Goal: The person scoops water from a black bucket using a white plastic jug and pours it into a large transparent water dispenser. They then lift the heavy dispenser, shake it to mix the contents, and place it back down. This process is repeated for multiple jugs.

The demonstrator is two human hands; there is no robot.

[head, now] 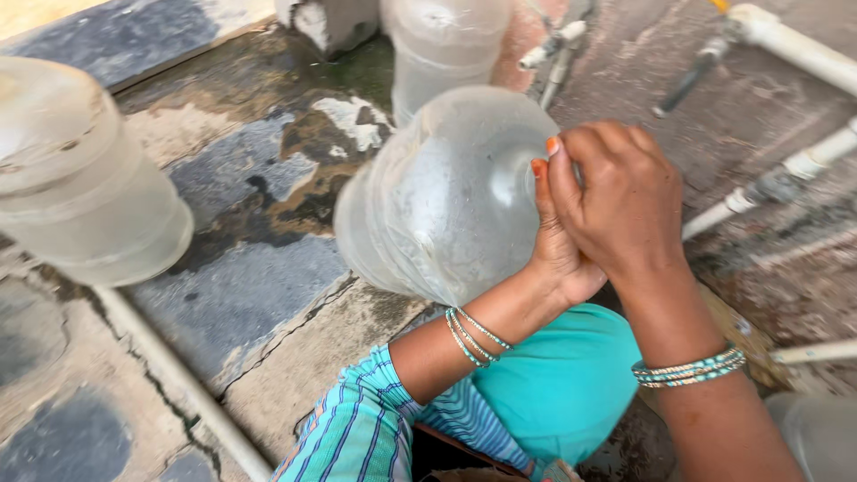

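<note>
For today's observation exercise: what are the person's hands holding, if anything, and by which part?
Both hands, left hand and right hand, grip the large clear plastic water jug, tipped on its side, at its neck end. The neck itself is hidden by the hands.

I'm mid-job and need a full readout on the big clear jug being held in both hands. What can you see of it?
The big clear jug is a large, ribbed container of cloudy, scuffed translucent plastic. It is tipped on its side, its base toward the left and its neck toward the hands, above wet, stained stone paving. The right hand covers the neck end from above, and the left hand supports it from beneath. The mouth is hidden. Droplets cling inside; I cannot tell how much water it holds.
</note>
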